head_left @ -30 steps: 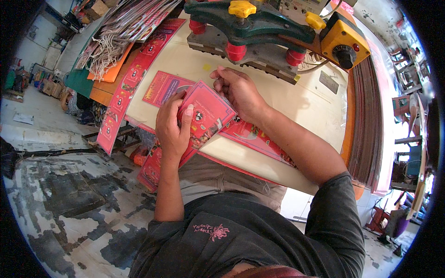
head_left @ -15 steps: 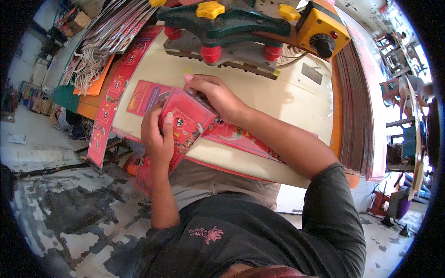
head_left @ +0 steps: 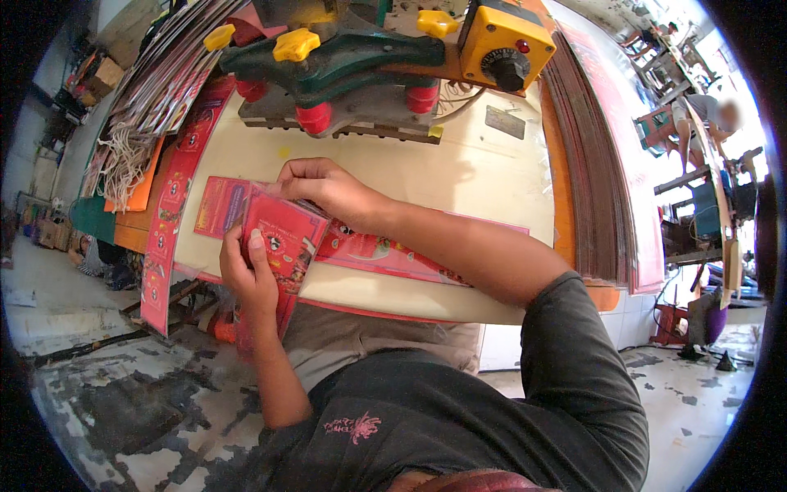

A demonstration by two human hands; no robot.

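Note:
A red printed plastic sheet [head_left: 283, 238], glossy and folded over, is held tilted above the near left part of the cream work table [head_left: 484, 184]. My left hand [head_left: 250, 275] grips its left side, thumb on top, and a tail of the sheet hangs past the table's front edge. At the sheet's top edge, the curled fingers of my right hand [head_left: 328, 193] pinch it; the fingertips are partly hidden. Under my right forearm lies a long red printed strip [head_left: 385, 254]. A red and purple printed piece [head_left: 217, 205] lies flat left of the hands.
Beyond the hands stands a green press [head_left: 328, 70] with yellow knobs and red feet, beside a yellow control box [head_left: 508, 49]. Another red strip [head_left: 172, 209] overhangs the table's left side. Stacked sheets [head_left: 594, 164] line the right; corded bags [head_left: 156, 98] pile far left. A person [head_left: 705, 115] sits far right.
My right hand has come nearer, from by the yellow spot on the table to the sheet's top edge. My left hand keeps its grip. The whole view has shifted.

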